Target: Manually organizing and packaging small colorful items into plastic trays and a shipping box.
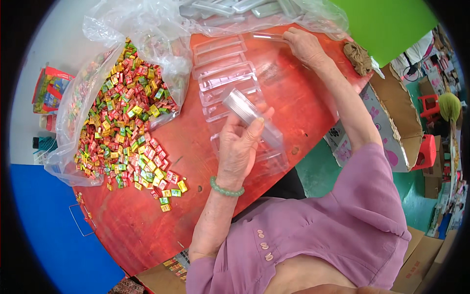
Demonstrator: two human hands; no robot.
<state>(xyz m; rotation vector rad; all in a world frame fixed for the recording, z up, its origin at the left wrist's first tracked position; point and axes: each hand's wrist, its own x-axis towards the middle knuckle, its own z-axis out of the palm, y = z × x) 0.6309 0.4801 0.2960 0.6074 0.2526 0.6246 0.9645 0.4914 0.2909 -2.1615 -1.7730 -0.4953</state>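
Note:
My left hand [238, 147], with a green bead bracelet at the wrist, holds a clear plastic box [252, 116] tilted above the red round table [161, 220]. My right hand [304, 45] reaches to the table's far edge and grips another clear plastic box [268, 36] next to a plastic bag. A row of empty clear boxes [225, 73] lies on the table between the two hands. A heap of small red, green and yellow wrapped candies [128, 122] spills from an open clear bag [142, 29] at the left.
A brown cloth [358, 56] lies at the table's far right edge. Cardboard boxes [399, 105] stand on the floor to the right, with red stools [427, 149] beyond. A colourful package [49, 88] sits at the far left.

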